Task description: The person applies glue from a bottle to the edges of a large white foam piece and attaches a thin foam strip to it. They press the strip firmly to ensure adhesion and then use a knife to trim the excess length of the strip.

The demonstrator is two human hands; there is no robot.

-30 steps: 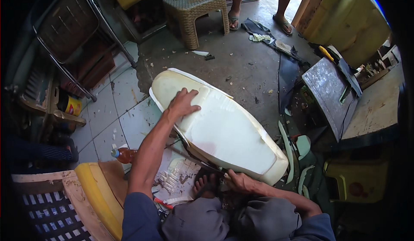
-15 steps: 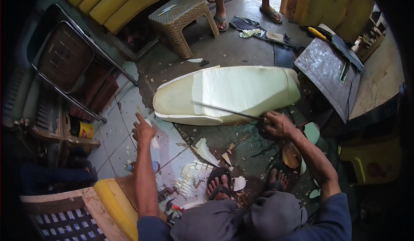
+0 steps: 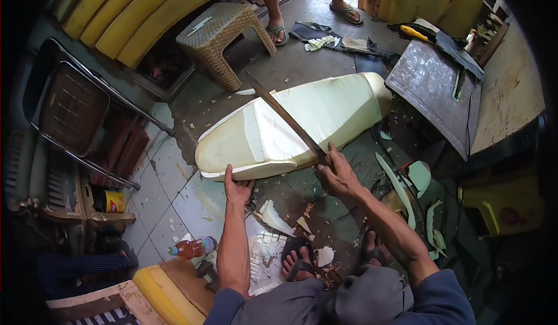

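Observation:
A long pale foam seat cushion (image 3: pixel 343 101) lies on the floor before me, with a whiter band across its middle. My right hand (image 3: pixel 338 175) is closed around the handle end of a long knife (image 3: pixel 285 114). Its blade slants up and left over the foam, with the tip past the far edge. Whether the blade touches the foam I cannot tell. At the near left edge of the cushion is my left hand (image 3: pixel 237 190), fingers apart, one digit up against the foam's side. It appears to touch the cushion without gripping it.
Foam scraps (image 3: pixel 276 217) litter the floor by my feet. A bottle of reddish liquid (image 3: pixel 192 248) lies at the left. Beyond the cushion are a woven-pattern stool (image 3: pixel 224 28) and another person's feet (image 3: pixel 276 33). A metal-topped board (image 3: pixel 433 86) stands right, a folded chair (image 3: pixel 75 107) left.
The knife has swung from lying low across the foam to slanting up and away. My left hand has moved right to the cushion's edge. The cushion now sits more tilted in view.

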